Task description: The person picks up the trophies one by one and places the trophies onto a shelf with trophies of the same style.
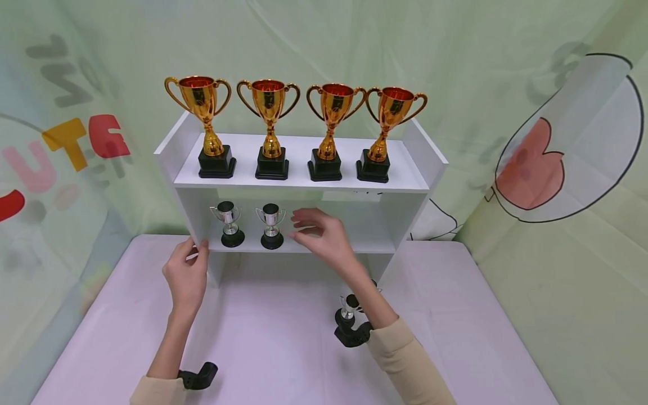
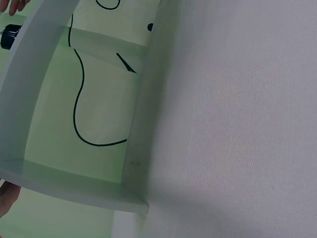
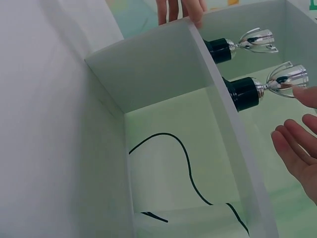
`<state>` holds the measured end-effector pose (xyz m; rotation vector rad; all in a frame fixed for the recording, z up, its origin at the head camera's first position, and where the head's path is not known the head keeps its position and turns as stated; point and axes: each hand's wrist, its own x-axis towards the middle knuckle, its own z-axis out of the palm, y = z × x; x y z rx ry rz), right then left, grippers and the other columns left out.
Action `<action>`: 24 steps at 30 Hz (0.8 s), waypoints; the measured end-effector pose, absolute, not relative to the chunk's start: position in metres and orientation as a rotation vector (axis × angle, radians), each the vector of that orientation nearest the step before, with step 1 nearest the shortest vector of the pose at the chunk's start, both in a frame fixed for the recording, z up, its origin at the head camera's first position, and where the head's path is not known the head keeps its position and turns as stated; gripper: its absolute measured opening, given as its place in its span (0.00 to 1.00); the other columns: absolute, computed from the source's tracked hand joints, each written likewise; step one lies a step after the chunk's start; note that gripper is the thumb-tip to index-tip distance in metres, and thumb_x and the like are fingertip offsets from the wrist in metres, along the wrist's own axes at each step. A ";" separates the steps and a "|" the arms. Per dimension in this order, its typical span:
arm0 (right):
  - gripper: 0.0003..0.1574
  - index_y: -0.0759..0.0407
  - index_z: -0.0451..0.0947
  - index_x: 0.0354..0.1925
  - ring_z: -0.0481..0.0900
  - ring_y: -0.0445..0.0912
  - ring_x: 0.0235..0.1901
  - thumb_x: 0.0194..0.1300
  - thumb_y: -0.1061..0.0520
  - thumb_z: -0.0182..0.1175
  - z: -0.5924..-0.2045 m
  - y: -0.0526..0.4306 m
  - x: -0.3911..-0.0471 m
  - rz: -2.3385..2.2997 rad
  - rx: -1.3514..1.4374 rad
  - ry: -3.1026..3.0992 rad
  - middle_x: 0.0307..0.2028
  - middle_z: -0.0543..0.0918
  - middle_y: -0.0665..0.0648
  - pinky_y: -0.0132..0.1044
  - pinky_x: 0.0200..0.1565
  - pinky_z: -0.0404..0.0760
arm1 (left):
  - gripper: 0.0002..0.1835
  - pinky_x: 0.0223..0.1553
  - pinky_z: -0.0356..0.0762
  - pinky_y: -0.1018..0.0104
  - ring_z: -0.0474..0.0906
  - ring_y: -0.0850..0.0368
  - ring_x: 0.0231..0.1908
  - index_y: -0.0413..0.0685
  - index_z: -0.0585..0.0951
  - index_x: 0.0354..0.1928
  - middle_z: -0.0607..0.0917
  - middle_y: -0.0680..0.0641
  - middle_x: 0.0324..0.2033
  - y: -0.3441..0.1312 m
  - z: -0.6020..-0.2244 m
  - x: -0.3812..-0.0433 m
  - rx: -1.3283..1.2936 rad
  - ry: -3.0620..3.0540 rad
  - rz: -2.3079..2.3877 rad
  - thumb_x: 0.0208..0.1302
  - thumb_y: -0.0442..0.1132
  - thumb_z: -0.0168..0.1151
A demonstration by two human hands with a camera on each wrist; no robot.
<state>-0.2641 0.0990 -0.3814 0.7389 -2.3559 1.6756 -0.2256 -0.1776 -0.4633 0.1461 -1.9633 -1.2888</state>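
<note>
My right hand [image 1: 324, 233], fingers loosely bent, is just right of a small silver trophy [image 1: 271, 219] on the middle shelf. In the right wrist view its thumb [image 3: 306, 95] lies beside that trophy's handle; whether they touch I cannot tell. Another small silver trophy [image 1: 230, 222] stands to the left, also upright on a black base. My left hand [image 1: 187, 275] grips the front edge of the left side panel of the white shelf unit [image 1: 304, 251]. In the right wrist view its fingers [image 3: 193, 11] lie against that panel.
On the top shelf stand several gold trophies, among them a leftmost one [image 1: 205, 112] and a rightmost one [image 1: 390, 118]. Another silver trophy [image 1: 348, 306] stands on the white tablecloth [image 1: 273, 337], partly behind my right forearm. A green curtain [image 1: 481, 73] hangs behind.
</note>
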 end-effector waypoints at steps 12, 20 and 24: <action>0.22 0.67 0.82 0.54 0.86 0.57 0.50 0.61 0.65 0.72 -0.388 0.116 -0.251 1.685 0.722 -2.332 0.49 0.87 0.66 0.43 0.54 0.88 | 0.12 0.40 0.74 0.94 0.74 0.83 0.36 0.34 0.87 0.51 0.88 0.33 0.41 -0.177 -0.463 -0.226 0.138 -1.960 -1.292 0.69 0.28 0.62; 0.23 0.64 0.82 0.56 0.86 0.54 0.51 0.62 0.64 0.72 -0.391 0.124 -0.240 1.659 0.722 -2.352 0.51 0.87 0.64 0.40 0.55 0.87 | 0.12 0.40 0.75 0.93 0.75 0.82 0.36 0.35 0.87 0.51 0.88 0.34 0.42 -0.177 -0.463 -0.226 0.135 -1.960 -1.300 0.69 0.28 0.62; 0.23 0.65 0.82 0.56 0.85 0.55 0.52 0.62 0.64 0.72 -0.394 0.129 -0.235 1.666 0.731 -2.350 0.51 0.86 0.66 0.42 0.55 0.87 | 0.12 0.40 0.75 0.93 0.75 0.82 0.36 0.35 0.87 0.51 0.88 0.34 0.42 -0.177 -0.463 -0.225 0.135 -1.959 -1.304 0.69 0.28 0.62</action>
